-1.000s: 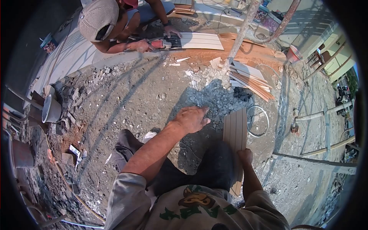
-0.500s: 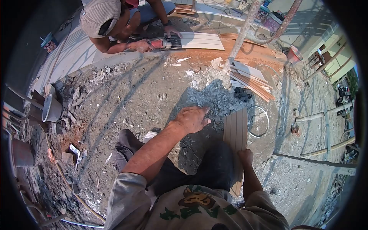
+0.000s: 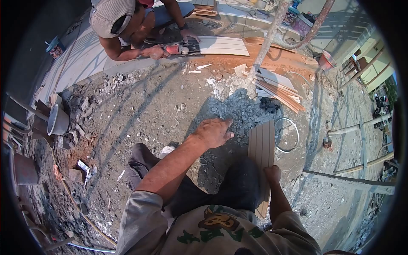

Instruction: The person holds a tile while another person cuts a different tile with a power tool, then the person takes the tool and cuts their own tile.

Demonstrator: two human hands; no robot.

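Observation:
My right hand (image 3: 272, 173) is closed on the edge of a long brown grooved plank (image 3: 261, 142), which stands tilted beside my right knee. The plank's lower end reaches down past my thigh. Out over the rubble in front of my lap hangs my left hand (image 3: 213, 132), back upward, with thumb and forefinger apart and nothing visible in it. Ahead, a co-worker (image 3: 114, 19) crouches and holds a red power tool, which looks like an angle grinder (image 3: 176, 49), against the end of a pale grooved board (image 3: 223, 45). The co-worker's other hand rests by that end.
A stack of cut planks (image 3: 278, 89) lies near a wooden pole (image 3: 272, 34). A white ring (image 3: 287, 135) lies right of my plank. Grey bucket (image 3: 58, 120) at left, red bucket (image 3: 326, 60) at right. Broken stones and scraps cover the ground. Poles cross the right side.
The co-worker's head and the red tool have shifted very slightly. My hands and the brown plank stay in place.

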